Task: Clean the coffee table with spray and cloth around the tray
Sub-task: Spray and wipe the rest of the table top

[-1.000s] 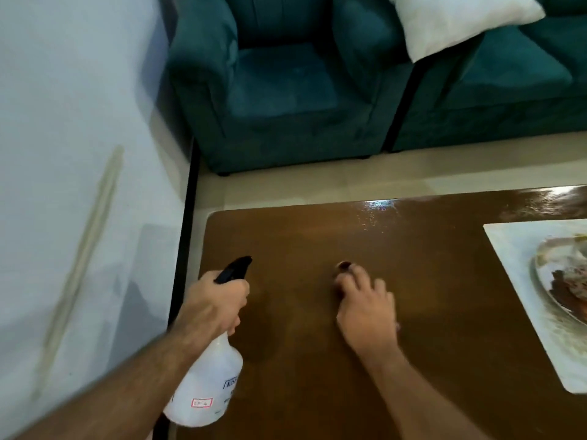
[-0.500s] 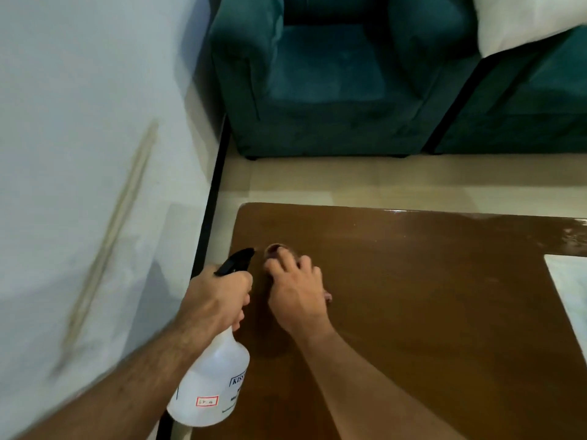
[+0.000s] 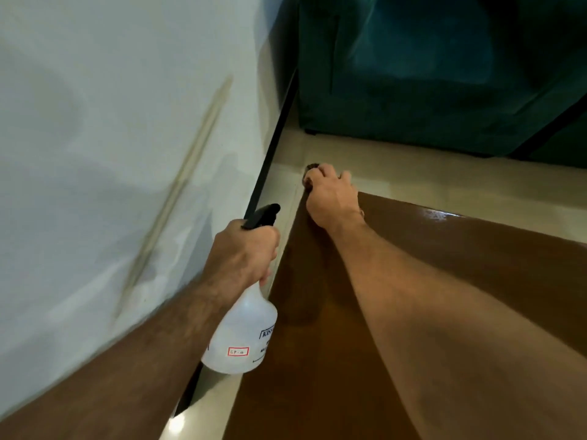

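My left hand [image 3: 243, 252] grips the neck of a translucent white spray bottle [image 3: 243, 335] with a black trigger head, held just off the left edge of the glossy brown coffee table [image 3: 444, 281]. My right hand [image 3: 330, 198] is pressed down at the table's far left corner, closed over a small dark cloth [image 3: 310, 173] that shows only past the fingertips. The tray is out of view.
A white wall [image 3: 111, 138] with a black skirting strip [image 3: 270, 147] runs close along the table's left side. A teal sofa [image 3: 428, 74] stands beyond a strip of pale floor [image 3: 444, 173]. A wet sheen lies on the table's far edge.
My right hand has slid the cloth left and away, from mid-table to the far left corner. The view swung left, and the tray dropped out of sight. The bottle hand stayed put.
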